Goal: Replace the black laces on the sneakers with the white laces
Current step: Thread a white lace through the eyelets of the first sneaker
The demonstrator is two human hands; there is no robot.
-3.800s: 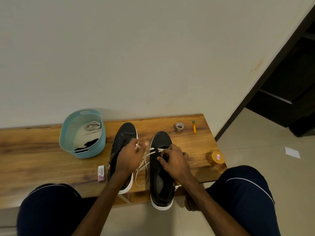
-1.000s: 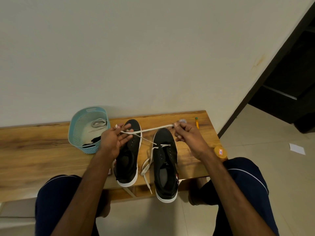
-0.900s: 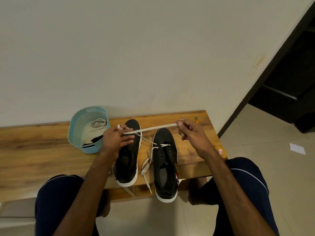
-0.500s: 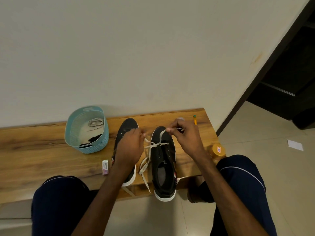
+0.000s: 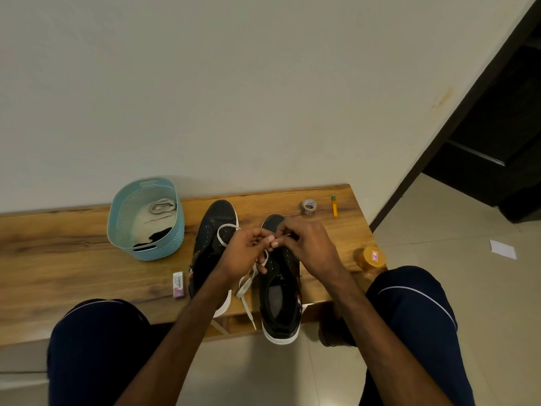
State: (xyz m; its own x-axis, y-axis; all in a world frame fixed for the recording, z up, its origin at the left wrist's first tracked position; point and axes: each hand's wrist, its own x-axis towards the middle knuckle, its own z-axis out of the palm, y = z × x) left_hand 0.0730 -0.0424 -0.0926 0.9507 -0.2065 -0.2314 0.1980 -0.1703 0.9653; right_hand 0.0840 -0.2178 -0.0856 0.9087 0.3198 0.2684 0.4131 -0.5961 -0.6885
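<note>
Two black sneakers with white soles stand side by side on the wooden bench (image 5: 58, 259). The left sneaker (image 5: 215, 230) has no lace in it. Over the right sneaker (image 5: 279, 300), near its toe, both my hands meet. My left hand (image 5: 244, 256) pinches the white lace (image 5: 246, 285), which loops over the left sneaker and hangs down between the shoes. My right hand (image 5: 307, 247) pinches the same lace just beside the left fingertips. The eyelets under the hands are hidden.
A light blue basket (image 5: 146, 221) at the left holds a coiled white lace (image 5: 162, 205) and black laces (image 5: 156, 237). An eraser (image 5: 179, 284) lies left of the shoes. A tape roll (image 5: 309, 206), a small yellow stick (image 5: 334, 206) and an orange jar (image 5: 371, 257) lie at the right end.
A second ago my hands held the lace stretched wide apart above the shoes. They have come together over the right sneaker's toe end, and the lace now hangs slack.
</note>
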